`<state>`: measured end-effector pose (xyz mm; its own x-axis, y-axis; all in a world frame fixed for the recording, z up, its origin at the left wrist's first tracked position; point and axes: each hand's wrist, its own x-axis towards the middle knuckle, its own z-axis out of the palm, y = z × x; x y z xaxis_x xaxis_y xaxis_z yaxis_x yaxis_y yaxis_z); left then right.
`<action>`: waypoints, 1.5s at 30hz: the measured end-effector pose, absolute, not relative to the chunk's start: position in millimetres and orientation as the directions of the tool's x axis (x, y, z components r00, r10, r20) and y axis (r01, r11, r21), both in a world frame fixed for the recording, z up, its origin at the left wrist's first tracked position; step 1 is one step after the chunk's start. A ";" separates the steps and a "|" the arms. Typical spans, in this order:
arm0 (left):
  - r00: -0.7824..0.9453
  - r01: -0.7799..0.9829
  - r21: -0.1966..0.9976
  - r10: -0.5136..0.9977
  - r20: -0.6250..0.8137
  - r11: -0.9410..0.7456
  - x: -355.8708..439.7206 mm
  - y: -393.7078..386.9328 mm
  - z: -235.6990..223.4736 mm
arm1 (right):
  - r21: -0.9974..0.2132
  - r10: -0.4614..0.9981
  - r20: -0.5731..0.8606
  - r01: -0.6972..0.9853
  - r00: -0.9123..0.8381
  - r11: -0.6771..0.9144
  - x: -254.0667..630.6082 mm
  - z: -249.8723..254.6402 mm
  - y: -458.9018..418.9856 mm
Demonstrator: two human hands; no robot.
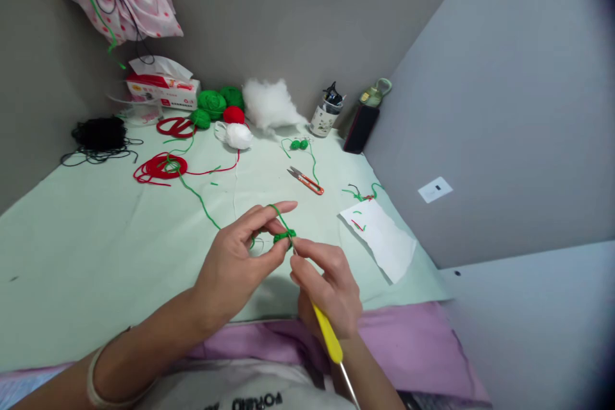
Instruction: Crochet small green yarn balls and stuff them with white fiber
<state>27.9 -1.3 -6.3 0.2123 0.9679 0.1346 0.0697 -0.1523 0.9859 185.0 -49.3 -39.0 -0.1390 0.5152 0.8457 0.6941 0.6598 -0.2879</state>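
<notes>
Though near grey walls (298, 25), hands (233, 266) together on crochet (282, 239) and hook (328, 334) above pale tabletop (120, 250).

Shirt (206, 387) reads "FOR…"; tissue box (163, 92) print too small.

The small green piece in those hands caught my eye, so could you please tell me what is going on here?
The left hand pinches the small green piece, with green yarn running over a finger. The right hand holds a yellow-handled tool, apparently a crochet hook, its thin shaft meeting the piece. The orange-handled snips lie on the table beyond the hands.
</notes>
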 end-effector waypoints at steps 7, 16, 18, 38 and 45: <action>0.237 -0.007 0.997 0.968 0.082 -0.083 23.9 0.9 -3.4 | -0.509 0.603 0.797 0.506 -0.028 0.697 190.0 -32.8 -41.8; 0.555 -0.351 0.835 0.812 -0.180 0.425 26.3 0.9 -6.4 | -0.168 0.417 0.896 0.751 -0.154 0.639 186.8 -44.5 -43.6; 0.606 -0.356 0.788 0.766 -0.214 0.502 23.3 4.0 -4.3 | -0.322 0.484 0.872 0.664 -0.069 0.675 187.8 -37.8 -44.6; 0.584 -0.205 0.969 0.812 0.010 0.136 15.5 -1.0 1.8 | -0.820 0.789 0.562 0.042 0.247 0.571 185.8 -21.9 -44.5; 0.570 -0.354 0.883 0.820 -0.056 0.307 24.9 -0.8 -7.3 | -0.767 0.734 0.641 0.223 0.224 0.602 178.3 -27.0 -40.7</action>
<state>24.9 -0.8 -7.3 0.5702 0.8196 -0.0558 -0.3544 0.3067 0.8834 178.3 -40.7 -27.0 0.2243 0.7341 0.6409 0.2226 0.6017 -0.7671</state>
